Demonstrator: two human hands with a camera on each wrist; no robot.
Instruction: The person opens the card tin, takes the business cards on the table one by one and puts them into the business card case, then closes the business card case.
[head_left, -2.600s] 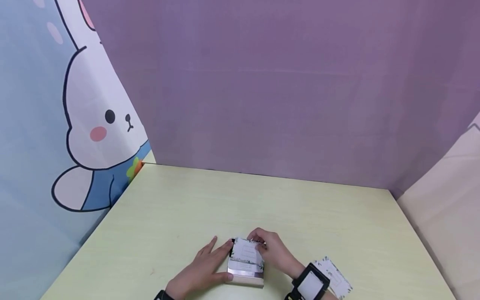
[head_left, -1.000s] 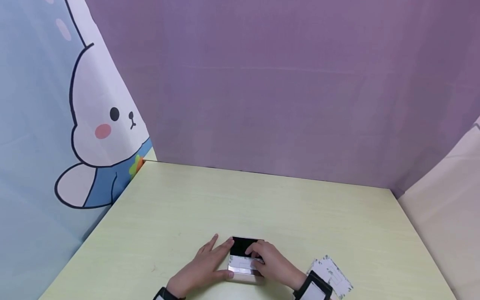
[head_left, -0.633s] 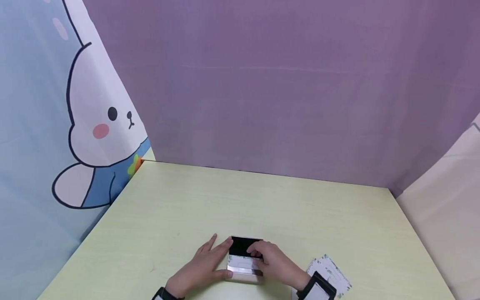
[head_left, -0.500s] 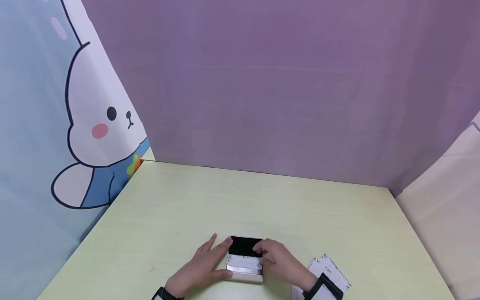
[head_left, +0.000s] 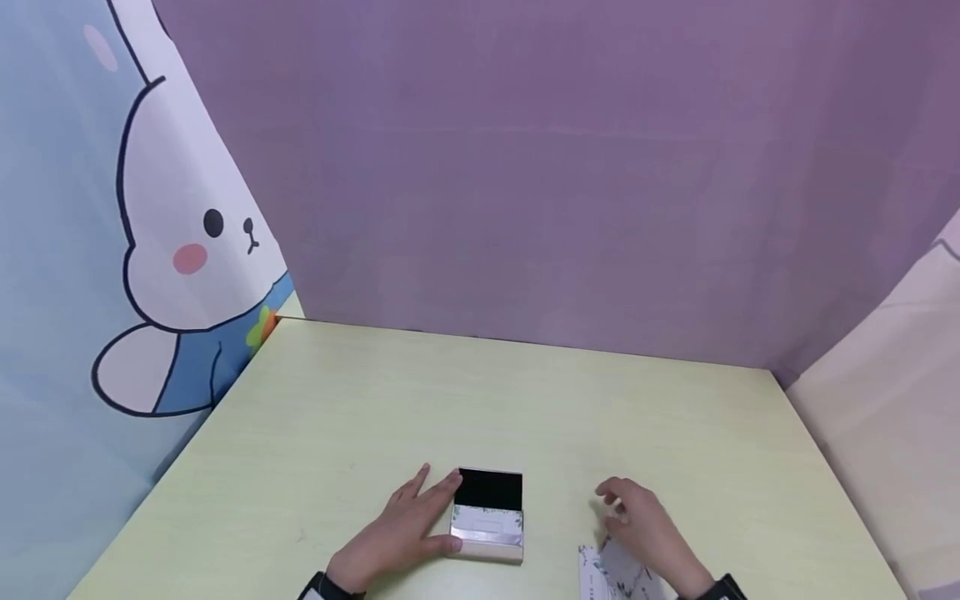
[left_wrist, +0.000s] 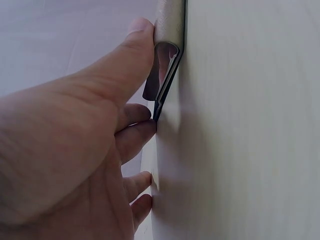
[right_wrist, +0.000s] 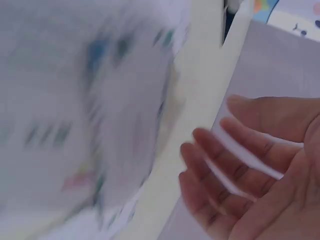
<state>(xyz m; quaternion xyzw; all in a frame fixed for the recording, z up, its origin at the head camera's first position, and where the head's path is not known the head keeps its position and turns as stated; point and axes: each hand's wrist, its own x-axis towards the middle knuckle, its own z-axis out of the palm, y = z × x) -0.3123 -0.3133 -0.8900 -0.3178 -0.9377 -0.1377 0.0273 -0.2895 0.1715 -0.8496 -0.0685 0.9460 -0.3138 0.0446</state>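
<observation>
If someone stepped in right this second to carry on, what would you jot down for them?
Left hand: fingers straight, thumb and fingertips resting against the left side of the card case, steadying it on the table.
Right hand: open, holding nothing, over the loose cards at the table's near right edge.
Card case: lid up, black inside showing, at least one patterned card lying in the tray.
Done: a card sits in the case.
Left: the loose cards lie outside it, and the lid is not closed. How many cards remain cannot be told; the right wrist view is blurred.
</observation>
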